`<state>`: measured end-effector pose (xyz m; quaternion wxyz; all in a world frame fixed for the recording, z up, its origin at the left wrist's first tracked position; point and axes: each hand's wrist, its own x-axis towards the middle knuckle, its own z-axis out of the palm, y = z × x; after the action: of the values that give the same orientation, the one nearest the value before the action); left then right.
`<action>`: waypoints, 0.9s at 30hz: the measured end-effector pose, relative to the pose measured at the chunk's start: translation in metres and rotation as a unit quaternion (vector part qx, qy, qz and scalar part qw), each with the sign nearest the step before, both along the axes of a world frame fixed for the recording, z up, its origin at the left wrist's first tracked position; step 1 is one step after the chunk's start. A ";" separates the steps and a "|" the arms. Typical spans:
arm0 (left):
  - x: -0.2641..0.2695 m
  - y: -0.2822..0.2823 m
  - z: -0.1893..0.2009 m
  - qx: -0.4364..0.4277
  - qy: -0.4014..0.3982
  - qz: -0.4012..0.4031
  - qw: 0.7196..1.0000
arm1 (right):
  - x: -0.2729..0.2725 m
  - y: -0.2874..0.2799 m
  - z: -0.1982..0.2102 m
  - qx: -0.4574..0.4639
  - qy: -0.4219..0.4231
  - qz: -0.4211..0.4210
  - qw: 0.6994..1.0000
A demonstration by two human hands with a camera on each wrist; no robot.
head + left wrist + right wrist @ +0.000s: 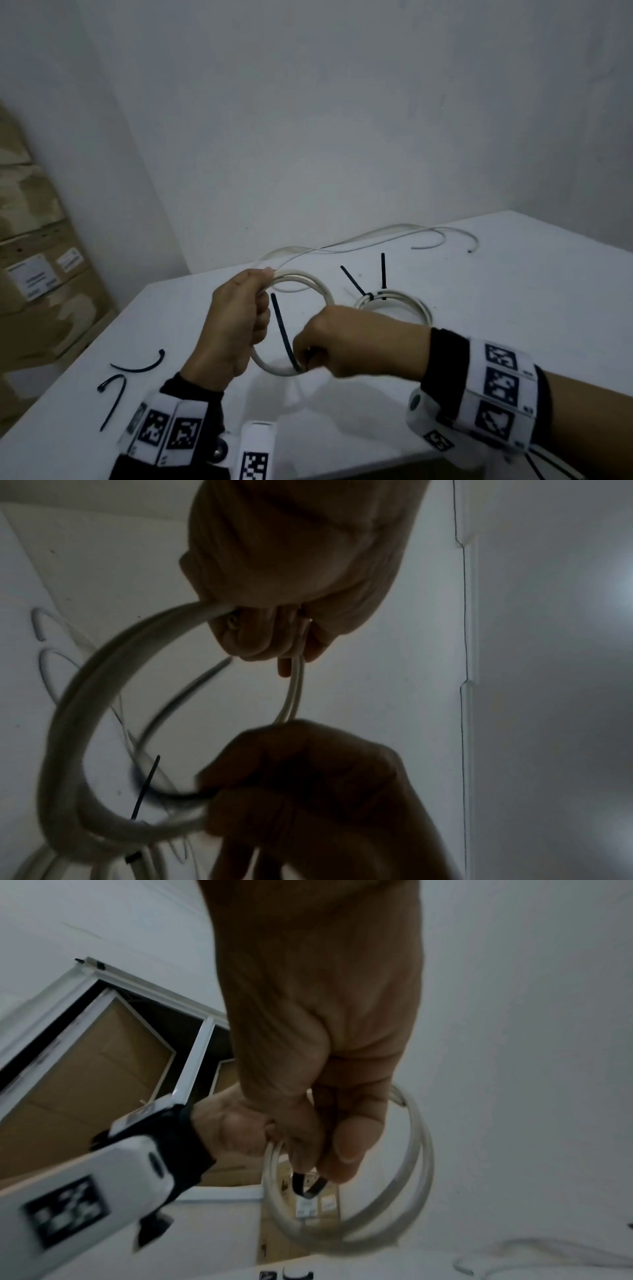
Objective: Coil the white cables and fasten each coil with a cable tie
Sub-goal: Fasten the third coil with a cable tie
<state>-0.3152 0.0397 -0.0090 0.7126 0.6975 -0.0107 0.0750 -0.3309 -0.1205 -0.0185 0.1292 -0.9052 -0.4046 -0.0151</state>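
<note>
Wrist bands carrying black-and-white markers sat nearest the head camera, one on each forearm. Beyond them, the left hand was closed in a fist around the left side of a white cable coil, which was held upright above the white table. The loops entered the fist at the top and left it at the bottom. The right hand was closed on the coil's lower near arc, its fingertips pinching a black cable tie against the cable. In the right wrist view the tie formed a small loop below the thumb and forefinger. The tie's free tail rose up and to the left, inside the ring, close to the left hand.

A second coil lay flat on the table just beyond the right hand, already bound with ties whose black tails stood upward. Loose white cables trailed across the far part of the table. Two spare cable ties lay on the near left of the table, apart from both hands. Cardboard boxes stood at the far left, off the table.
</note>
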 end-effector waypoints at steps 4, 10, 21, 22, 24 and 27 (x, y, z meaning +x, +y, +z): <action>-0.003 -0.015 -0.008 0.005 0.015 0.002 1.000 | 0.007 -0.019 0.019 0.070 -0.051 -0.038 0.996; -0.003 -0.014 -0.021 0.021 0.032 0.013 0.999 | 0.005 -0.032 0.021 0.111 -0.096 -0.039 0.988; -0.010 -0.019 -0.041 -0.041 0.117 -0.037 0.992 | 0.002 -0.029 0.007 0.082 -0.119 -0.010 0.989; -0.009 -0.019 -0.043 -0.045 0.116 -0.031 0.992 | 0.000 -0.029 0.006 0.072 -0.130 -0.008 0.989; -0.009 -0.021 -0.045 -0.045 0.108 -0.017 0.993 | -0.005 -0.027 0.003 0.056 -0.158 0.003 0.986; -0.008 -0.021 -0.048 -0.054 0.099 -0.006 0.994 | -0.011 -0.025 -0.007 0.037 -0.180 0.022 0.983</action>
<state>-0.3228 0.0192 -0.0571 0.7470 0.6622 0.0596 0.0020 -0.3420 -0.1457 -0.0254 0.0882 -0.8730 -0.4403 -0.1904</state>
